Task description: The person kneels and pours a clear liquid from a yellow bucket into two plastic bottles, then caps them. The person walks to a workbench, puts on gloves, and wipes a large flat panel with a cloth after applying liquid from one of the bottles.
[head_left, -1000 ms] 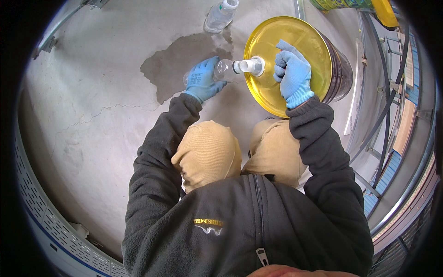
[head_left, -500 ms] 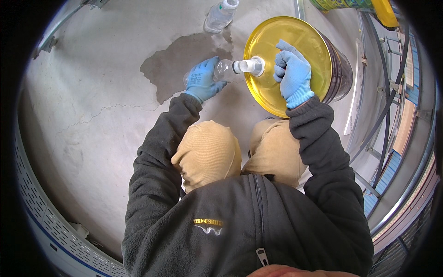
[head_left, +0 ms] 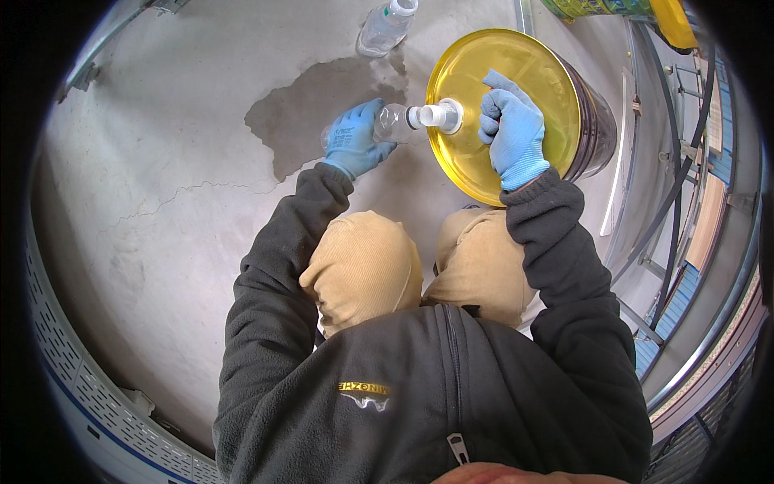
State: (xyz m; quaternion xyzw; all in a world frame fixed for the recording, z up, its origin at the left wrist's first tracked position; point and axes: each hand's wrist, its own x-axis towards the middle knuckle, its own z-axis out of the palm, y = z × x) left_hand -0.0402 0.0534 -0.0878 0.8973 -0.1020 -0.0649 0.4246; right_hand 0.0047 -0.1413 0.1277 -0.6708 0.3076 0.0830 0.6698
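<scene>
My left hand (head_left: 353,139), in a blue work glove, is wrapped around a clear plastic bottle (head_left: 393,123) lying sideways. The bottle's neck meets the white spout (head_left: 442,116) near the left edge of a drum's shiny yellow lid (head_left: 476,68). The drum (head_left: 592,121) is dark-sided and leans with its lid facing me. Over the middle of the lid, my right hand (head_left: 514,129), gloved the same way, is closed in a fist; its fingers hide whatever they grip.
Beyond the drum's left side stands another clear plastic bottle (head_left: 385,31). A dark wet-looking patch (head_left: 294,109) marks the concrete floor. Metal frames and black bars (head_left: 677,177) line the right side. A yellow and green container (head_left: 597,8) is at the top right. A perforated grey panel (head_left: 89,379) curves along the lower left.
</scene>
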